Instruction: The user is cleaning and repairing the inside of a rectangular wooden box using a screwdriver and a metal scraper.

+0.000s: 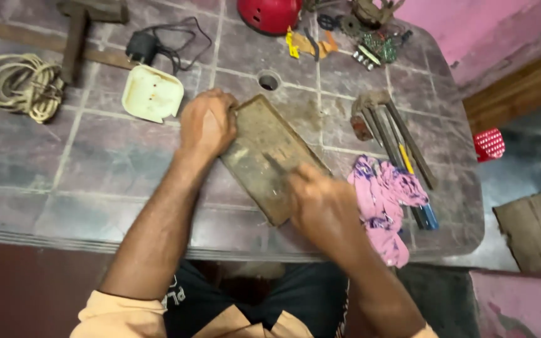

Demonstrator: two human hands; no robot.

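A worn brown rectangular block (259,144) lies flat and slanted on the grey plastic table (95,169). My left hand (206,122) is closed over the block's far left corner, holding it down. My right hand (322,203) rests on the block's near right end and grips a thin dark blade-like tool (275,164) whose tip lies against the block's top. The tool's handle is hidden inside my fist.
A pink cloth (384,200) lies right of the block, beside several long hand tools (396,134). A cream plastic tray (152,94), a black adapter with cord (142,45), a coiled rope (17,84), a red dome-shaped object (269,14) and small parts (370,44) occupy the far side.
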